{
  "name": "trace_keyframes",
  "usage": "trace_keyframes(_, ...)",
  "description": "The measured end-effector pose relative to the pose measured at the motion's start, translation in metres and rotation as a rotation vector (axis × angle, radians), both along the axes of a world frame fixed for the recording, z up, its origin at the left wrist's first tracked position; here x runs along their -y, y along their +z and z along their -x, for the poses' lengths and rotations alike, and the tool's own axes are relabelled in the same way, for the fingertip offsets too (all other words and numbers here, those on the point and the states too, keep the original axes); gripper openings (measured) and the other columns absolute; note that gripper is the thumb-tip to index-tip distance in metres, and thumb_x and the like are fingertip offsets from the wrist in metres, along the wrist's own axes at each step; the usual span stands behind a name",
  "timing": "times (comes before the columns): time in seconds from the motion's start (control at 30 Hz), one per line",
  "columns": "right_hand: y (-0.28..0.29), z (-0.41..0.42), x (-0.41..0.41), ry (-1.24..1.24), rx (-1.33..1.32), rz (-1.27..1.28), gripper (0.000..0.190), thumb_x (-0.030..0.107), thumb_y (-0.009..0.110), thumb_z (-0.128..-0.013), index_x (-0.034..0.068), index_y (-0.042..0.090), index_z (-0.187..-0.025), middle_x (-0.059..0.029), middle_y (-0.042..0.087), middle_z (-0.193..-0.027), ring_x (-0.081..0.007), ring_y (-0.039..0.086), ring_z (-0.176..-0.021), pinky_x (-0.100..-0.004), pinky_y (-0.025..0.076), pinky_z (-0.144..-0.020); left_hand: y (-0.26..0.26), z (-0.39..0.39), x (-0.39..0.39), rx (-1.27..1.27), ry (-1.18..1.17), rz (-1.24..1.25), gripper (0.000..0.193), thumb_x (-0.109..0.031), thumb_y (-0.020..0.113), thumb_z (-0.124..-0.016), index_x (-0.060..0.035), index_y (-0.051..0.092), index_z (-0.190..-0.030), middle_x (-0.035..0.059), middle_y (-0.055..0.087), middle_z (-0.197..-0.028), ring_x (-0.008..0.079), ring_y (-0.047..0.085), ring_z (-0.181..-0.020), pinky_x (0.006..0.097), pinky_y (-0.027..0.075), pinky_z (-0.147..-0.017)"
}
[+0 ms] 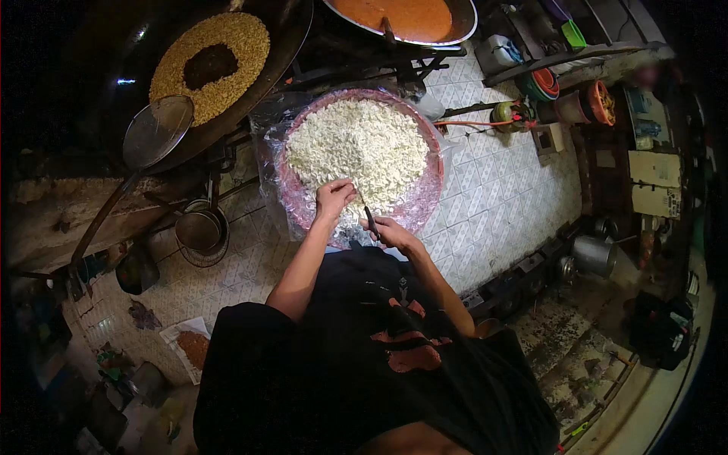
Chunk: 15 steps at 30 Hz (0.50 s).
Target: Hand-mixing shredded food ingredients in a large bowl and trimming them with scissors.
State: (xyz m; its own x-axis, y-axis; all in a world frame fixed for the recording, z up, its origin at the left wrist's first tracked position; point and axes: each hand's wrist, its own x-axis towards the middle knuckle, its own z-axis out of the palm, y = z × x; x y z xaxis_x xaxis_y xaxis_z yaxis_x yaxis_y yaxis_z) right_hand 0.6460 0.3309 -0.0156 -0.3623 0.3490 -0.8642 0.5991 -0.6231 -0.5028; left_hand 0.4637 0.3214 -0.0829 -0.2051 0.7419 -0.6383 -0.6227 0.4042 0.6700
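Note:
Before me a wide pink basin (pixel 442 176), lined with clear plastic, holds a heap of pale cut pieces (pixel 358 151). Their exact kind is unclear. My right hand (pixel 392 233) grips the black handle of a knife (pixel 371 219) over the basin's near side. The thin blade points away from me, up over the heap. My left hand (pixel 335 198) is beside the blade, fingers curled and fingertips close to it. Whether something small is pinched there is too fine to make out.
A large wok (pixel 284 62) of golden pieces stands at upper left, with a long-handled skimmer (pixel 159 131) across its rim. Behind the basin is a pan of orange liquid (pixel 398 17). A gas cylinder (pixel 509 116) with an orange hose stands on the tiled floor (pixel 483 187).

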Motion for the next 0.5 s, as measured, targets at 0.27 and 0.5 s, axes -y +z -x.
trace_keyframes(0.27, -0.013, -0.003, 0.009, 0.040, -0.062, -0.160, 0.044, 0.057, 0.063, -0.082, 0.014, 0.058, -0.080, 0.0073, 0.049, -0.059, -0.0029, 0.038, -0.046, -0.0210, 0.024, -0.042, 0.004, -0.004, -0.003, -0.022, 0.013, -0.005, 0.020, -0.001, 0.064, -0.085, 0.0080, 0.061, -0.102, 0.0126, 0.065, -0.091, 0.0186, 0.066, -0.078, 0.0258, 0.056, -0.069)
trace_keyframes(0.5, 0.009, 0.004, 0.005, -0.022, -0.096, 0.048, 0.047, 0.059, 0.062, -0.082, 0.013, 0.058, -0.081, 0.0072, 0.050, -0.060, -0.0023, 0.035, -0.044, -0.0212, 0.022, -0.041, 0.000, -0.004, 0.004, -0.033, 0.044, 0.005, 0.019, -0.001, 0.065, -0.084, 0.0068, 0.062, -0.101, 0.0110, 0.065, -0.088, 0.0177, 0.066, -0.077, 0.0246, 0.056, -0.066)
